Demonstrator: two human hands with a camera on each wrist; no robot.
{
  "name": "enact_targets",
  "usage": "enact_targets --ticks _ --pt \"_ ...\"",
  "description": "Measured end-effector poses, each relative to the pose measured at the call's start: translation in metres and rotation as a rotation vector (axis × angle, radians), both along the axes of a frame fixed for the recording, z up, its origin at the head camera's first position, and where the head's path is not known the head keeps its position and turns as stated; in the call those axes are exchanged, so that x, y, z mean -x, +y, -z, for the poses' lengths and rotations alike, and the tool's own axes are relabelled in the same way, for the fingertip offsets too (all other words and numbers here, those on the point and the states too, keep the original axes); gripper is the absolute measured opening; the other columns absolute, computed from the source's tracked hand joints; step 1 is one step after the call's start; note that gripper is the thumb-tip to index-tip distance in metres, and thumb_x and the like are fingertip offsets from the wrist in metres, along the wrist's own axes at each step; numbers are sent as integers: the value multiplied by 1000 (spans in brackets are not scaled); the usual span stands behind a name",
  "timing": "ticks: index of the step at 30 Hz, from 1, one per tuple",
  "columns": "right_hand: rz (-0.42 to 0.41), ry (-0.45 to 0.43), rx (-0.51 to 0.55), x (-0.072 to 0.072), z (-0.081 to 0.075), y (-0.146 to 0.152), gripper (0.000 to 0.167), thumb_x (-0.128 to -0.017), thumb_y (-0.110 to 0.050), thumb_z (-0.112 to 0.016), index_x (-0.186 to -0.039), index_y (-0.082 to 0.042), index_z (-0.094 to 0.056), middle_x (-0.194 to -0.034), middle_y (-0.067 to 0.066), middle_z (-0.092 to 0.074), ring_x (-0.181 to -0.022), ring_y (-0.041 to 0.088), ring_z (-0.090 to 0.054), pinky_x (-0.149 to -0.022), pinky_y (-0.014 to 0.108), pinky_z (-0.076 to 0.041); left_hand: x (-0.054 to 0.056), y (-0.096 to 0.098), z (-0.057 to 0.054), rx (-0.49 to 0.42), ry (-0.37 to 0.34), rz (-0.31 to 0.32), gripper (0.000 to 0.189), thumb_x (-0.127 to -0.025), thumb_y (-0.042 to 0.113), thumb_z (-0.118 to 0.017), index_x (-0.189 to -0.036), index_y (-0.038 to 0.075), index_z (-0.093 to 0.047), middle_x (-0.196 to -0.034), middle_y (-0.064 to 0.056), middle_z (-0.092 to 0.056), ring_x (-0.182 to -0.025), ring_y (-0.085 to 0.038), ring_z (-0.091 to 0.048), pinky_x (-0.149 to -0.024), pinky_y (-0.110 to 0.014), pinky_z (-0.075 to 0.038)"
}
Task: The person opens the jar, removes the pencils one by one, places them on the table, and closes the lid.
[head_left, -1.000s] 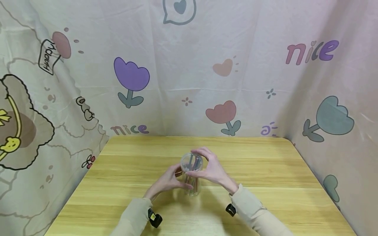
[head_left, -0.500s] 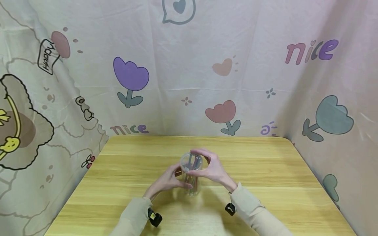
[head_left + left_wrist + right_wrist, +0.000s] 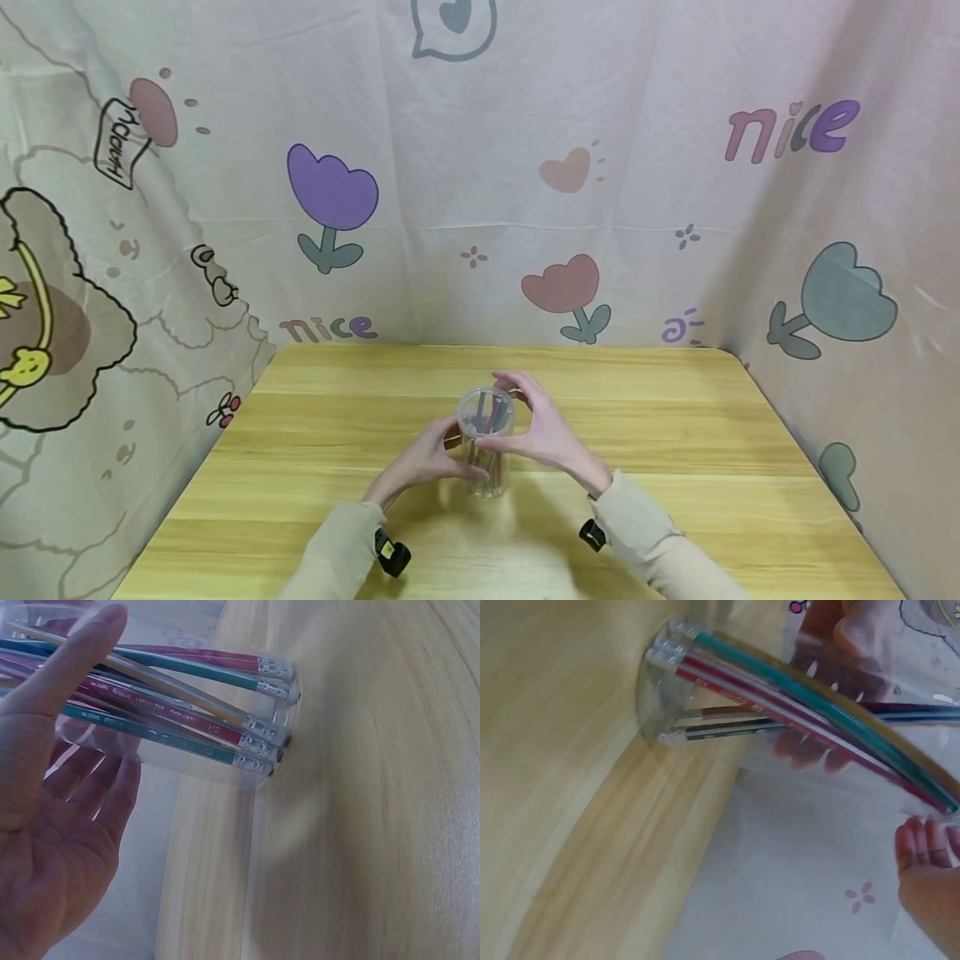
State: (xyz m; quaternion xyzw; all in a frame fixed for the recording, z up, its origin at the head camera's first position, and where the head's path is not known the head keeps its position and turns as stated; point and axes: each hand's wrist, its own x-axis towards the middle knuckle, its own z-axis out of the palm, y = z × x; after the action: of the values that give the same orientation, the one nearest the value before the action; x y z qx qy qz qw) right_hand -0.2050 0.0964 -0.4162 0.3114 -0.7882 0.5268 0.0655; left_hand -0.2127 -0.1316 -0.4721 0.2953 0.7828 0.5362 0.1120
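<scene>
A clear plastic pencil jar (image 3: 491, 490) stands upright on the wooden table. Several pencils (image 3: 180, 715), green, dark red and tan, lean inside it with their eraser ends down. My left hand (image 3: 426, 455) grips the jar's side, thumb in front and fingers behind. At the top, my right hand (image 3: 546, 432) curves round the clear round lid (image 3: 467, 412), its thumb at the near edge and its fingertips by the far edge. Fingertips (image 3: 922, 838) of the right hand show beside the jar's top end in the right wrist view.
The light wooden table (image 3: 337, 417) reaches back to a patterned cloth (image 3: 465, 183) hung behind and along both sides. Black wrist cameras (image 3: 392, 553) sit at the beige sleeves (image 3: 337, 546).
The right hand's fingers have spread a little and shifted slightly back and right around the lid. The left hand and the jar hold almost the same place.
</scene>
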Motion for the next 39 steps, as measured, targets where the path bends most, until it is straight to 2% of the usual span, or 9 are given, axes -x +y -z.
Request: enact_targets --ticks 3,7,11,19,26,30,33,36,39 --pt "72 16 -25 -3 -1 -4 85 -68 -24 -93 -141 -8 -52 -125 10 -63 -114 24 -60 -106 40 -53 0 0 0 -4 10 7 81 -74 20 -90 -145 15 -50 -146 -6 -58 -137 -30 -54 -117 -45 -45" --pt "94 -18 0 -5 -2 -5 77 -69 -22 -93 -136 -9 -57 -128 9 -64 -118 25 -60 -109 44 -50 0 0 0 2 14 11 82 -74 21 -89 -146 16 -50 -147 -5 -57 -137 -29 -54 -117 -44 -46" --pt "78 -37 37 -4 -2 -5 74 -68 -17 -93 -134 -8 -59 -129 8 -65 -121 26 -61 -113 48 -48 -1 -1 -1 8 10 10 82 -75 21 -89 -146 14 -49 -147 -7 -57 -136 -31 -54 -117 -47 -45" --pt "12 -61 98 1 1 -2 72 -68 -13 -93 -133 -6 -62 -127 10 -67 -122 34 -62 -116 38 -48 1 -1 0 30 11 3 79 -76 19 -88 -145 11 -49 -145 -15 -57 -136 -39 -53 -116 -54 -44" --pt "-59 -92 127 7 4 3 72 -69 -10 -91 -134 -3 -61 -133 19 -65 -124 33 -61 -118 34 -45 1 0 0 29 -2 -1 76 -76 19 -88 -143 11 -52 -143 -14 -59 -136 -38 -53 -116 -53 -45" --pt "-87 -111 128 9 4 5 72 -71 -6 -89 -136 -3 -59 -137 17 -63 -127 32 -60 -118 29 -43 0 0 -2 35 -6 -4 76 -76 20 -89 -142 12 -52 -143 -13 -59 -135 -37 -54 -116 -53 -45" --pt "-97 -101 104 7 3 5 74 -73 -6 -87 -140 -3 -55 -139 16 -61 -129 34 -57 -120 33 -42 -1 0 -3 42 -1 -4 78 -75 21 -89 -143 13 -52 -144 -12 -59 -135 -37 -54 -116 -54 -45" --pt "-53 -53 41 1 2 2 78 -74 -14 -88 -142 -4 -51 -139 14 -58 -128 34 -57 -118 44 -45 -1 0 -2 40 3 4 79 -74 22 -89 -143 15 -52 -145 -10 -58 -136 -35 -54 -116 -53 -45" --pt "39 -8 -23 -4 0 -3 82 -71 -25 -91 -141 -7 -51 -136 10 -58 -125 29 -57 -112 48 -49 0 0 -2 29 5 8 78 -74 21 -89 -143 17 -53 -145 -7 -59 -135 -32 -55 -116 -51 -45"
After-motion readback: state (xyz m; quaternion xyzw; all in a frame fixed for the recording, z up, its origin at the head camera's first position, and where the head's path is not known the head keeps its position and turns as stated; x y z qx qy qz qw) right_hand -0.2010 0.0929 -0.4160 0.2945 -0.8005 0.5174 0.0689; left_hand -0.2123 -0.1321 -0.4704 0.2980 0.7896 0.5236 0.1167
